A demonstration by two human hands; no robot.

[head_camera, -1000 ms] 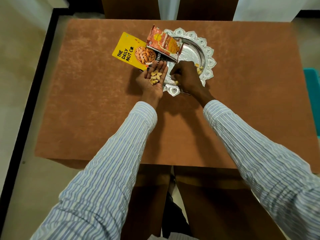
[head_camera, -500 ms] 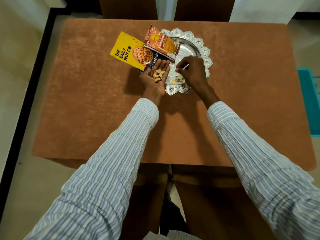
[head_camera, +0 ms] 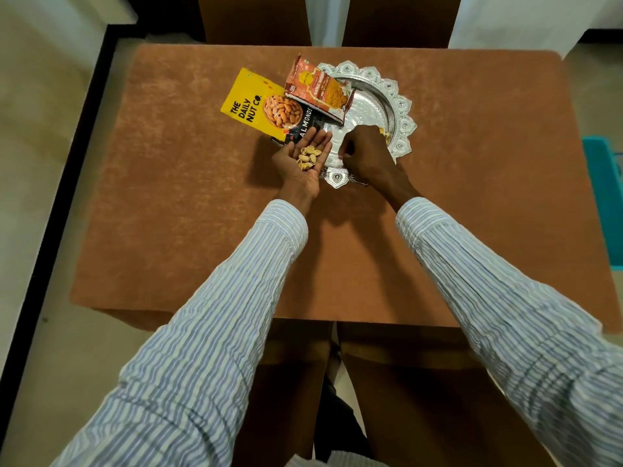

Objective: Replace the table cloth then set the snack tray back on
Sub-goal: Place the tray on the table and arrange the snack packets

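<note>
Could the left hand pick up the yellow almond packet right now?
Probably not cleanly: the left hand lies palm up beside the yellow almond packet, but cups nut shells that would likely spill.

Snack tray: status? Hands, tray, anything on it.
Left hand palm up, cupping nut shells. Right hand curled over snack tray, picking; its contents unclear. Tray on brown cloth. Orange packet, almond bag overlapping tray.

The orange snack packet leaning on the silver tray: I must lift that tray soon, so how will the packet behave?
The orange snack packet looks like thin, floppy film, so it is probably light. It lies half across the silver tray, so it may slide on the shiny metal. Lifting it off first seems safer.
</note>
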